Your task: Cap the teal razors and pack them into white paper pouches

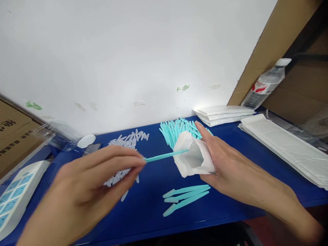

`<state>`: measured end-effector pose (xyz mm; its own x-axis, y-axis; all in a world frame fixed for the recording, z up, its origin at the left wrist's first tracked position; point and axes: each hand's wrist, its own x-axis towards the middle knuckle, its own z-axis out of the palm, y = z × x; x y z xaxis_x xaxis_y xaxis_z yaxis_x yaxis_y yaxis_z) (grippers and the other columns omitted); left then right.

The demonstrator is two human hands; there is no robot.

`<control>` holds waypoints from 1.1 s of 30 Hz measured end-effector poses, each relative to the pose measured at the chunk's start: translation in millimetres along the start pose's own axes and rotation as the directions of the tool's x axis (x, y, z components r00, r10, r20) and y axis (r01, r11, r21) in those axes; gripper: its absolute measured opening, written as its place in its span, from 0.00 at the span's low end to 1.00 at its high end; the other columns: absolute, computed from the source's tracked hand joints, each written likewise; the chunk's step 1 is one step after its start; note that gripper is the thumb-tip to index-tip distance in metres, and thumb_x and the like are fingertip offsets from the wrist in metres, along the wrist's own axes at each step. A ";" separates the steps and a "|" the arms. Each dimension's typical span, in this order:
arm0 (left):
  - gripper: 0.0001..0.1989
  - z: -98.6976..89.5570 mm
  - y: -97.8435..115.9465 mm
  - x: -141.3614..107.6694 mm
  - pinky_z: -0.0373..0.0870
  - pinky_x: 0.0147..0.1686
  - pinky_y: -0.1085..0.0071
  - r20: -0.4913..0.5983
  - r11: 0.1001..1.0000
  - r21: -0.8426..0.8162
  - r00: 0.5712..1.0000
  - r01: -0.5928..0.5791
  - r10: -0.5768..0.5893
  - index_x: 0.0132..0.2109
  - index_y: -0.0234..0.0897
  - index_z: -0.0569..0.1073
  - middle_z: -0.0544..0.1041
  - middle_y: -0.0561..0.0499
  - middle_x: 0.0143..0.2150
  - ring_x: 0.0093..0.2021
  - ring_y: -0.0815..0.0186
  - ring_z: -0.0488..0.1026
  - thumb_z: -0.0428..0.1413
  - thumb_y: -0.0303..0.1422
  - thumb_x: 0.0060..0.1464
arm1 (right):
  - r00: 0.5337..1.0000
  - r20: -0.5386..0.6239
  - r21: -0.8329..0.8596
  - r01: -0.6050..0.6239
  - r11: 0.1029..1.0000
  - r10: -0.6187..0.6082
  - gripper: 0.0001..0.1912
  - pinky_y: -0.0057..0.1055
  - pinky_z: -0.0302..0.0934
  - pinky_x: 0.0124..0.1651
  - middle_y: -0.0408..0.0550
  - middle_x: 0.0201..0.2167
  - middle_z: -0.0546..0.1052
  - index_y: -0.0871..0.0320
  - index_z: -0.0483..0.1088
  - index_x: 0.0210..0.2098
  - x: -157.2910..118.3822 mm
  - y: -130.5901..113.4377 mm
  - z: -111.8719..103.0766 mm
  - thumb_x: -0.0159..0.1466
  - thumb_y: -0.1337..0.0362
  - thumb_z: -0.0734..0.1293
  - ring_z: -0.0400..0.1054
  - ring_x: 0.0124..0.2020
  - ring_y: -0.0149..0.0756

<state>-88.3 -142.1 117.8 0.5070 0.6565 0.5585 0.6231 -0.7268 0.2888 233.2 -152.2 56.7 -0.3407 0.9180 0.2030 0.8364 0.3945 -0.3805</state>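
Observation:
Between its thumb and fingers my left hand pinches one teal eyebrow razor, whose far end reaches into the mouth of a white paper bag. Wrapped round that bag, my right hand keeps its opening turned toward the left hand. Below the bag, three teal eyebrow razors with pale capped ends lie side by side. Behind it sits a heap of more teal razors. Small translucent caps are scattered past my left hand, which partly covers them.
Flat white bags are stacked by the wall, with a longer stack at right. A water bottle leans against cardboard. A power strip lies at left on the blue table, and a phone sits behind my left hand.

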 end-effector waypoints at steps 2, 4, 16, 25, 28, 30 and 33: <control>0.09 11.8 18.4 25.4 0.81 0.43 0.68 0.147 0.980 0.019 0.970 -0.197 0.192 0.51 0.45 0.81 0.85 0.52 0.49 0.43 0.64 0.82 0.59 0.28 0.69 | 1.000 0.010 0.029 0.019 0.999 -0.019 0.64 0.59 0.70 0.65 0.61 0.75 0.63 0.51 0.24 0.81 1.0 -4.5 -0.7 0.60 0.64 0.71 0.63 0.72 0.64; 0.09 23.6 31.0 44.2 0.80 0.51 0.64 0.185 0.945 -0.009 0.928 -0.327 0.323 0.53 0.44 0.80 0.84 0.51 0.54 0.51 0.61 0.81 0.58 0.28 0.70 | 1.000 -0.006 0.094 0.014 0.995 -0.014 0.64 0.58 0.72 0.63 0.58 0.75 0.64 0.48 0.24 0.81 1.4 -7.8 -3.7 0.60 0.63 0.71 0.65 0.70 0.63; 0.13 103.7 10.7 -67.5 0.79 0.37 0.57 0.428 0.986 -0.087 0.899 0.141 -0.091 0.47 0.44 0.82 0.84 0.51 0.43 0.37 0.57 0.82 0.72 0.33 0.55 | 0.963 -0.184 0.275 -0.143 0.951 0.198 0.65 0.44 0.80 0.34 0.50 0.66 0.73 0.34 0.24 0.79 -8.0 8.4 -21.0 0.59 0.57 0.73 0.81 0.42 0.53; 0.07 117.7 12.4 -86.8 0.78 0.34 0.62 0.288 0.992 -0.061 0.953 0.112 -0.090 0.48 0.41 0.81 0.82 0.46 0.42 0.36 0.59 0.80 0.57 0.32 0.70 | 0.965 -0.188 0.158 -0.155 0.975 0.184 0.63 0.46 0.81 0.36 0.52 0.69 0.70 0.36 0.24 0.79 -12.4 10.7 -15.2 0.61 0.55 0.73 0.81 0.45 0.57; 0.07 117.9 12.0 -93.4 0.78 0.33 0.65 0.272 0.987 -0.094 0.957 0.128 -0.098 0.48 0.42 0.80 0.82 0.46 0.41 0.36 0.60 0.80 0.56 0.31 0.71 | 0.972 -0.166 0.116 -0.147 0.982 0.165 0.64 0.51 0.81 0.41 0.53 0.74 0.66 0.37 0.23 0.80 -13.4 11.4 -12.8 0.62 0.56 0.72 0.79 0.54 0.63; 0.08 119.0 12.5 -95.2 0.78 0.34 0.66 0.294 0.982 -0.130 0.951 0.138 -0.094 0.48 0.42 0.80 0.82 0.47 0.41 0.37 0.60 0.80 0.55 0.29 0.71 | 0.978 -0.145 0.096 -0.139 0.986 0.152 0.64 0.54 0.81 0.46 0.55 0.75 0.63 0.39 0.22 0.80 -12.9 9.9 -11.6 0.62 0.55 0.72 0.76 0.59 0.67; 0.08 117.4 12.2 -94.7 0.79 0.37 0.66 0.350 0.958 -0.196 0.928 0.209 -0.131 0.46 0.43 0.79 0.82 0.48 0.43 0.39 0.61 0.81 0.56 0.28 0.70 | 0.986 -0.084 0.076 -0.135 0.988 0.142 0.63 0.57 0.79 0.50 0.57 0.75 0.63 0.44 0.21 0.80 -11.0 6.1 -10.3 0.64 0.55 0.71 0.72 0.63 0.68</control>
<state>-58.8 -189.5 -22.9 0.5969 0.7747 0.2085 0.5864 -0.5986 0.5457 246.5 -160.2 61.4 -0.1813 0.9579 0.2224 0.8398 0.2685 -0.4718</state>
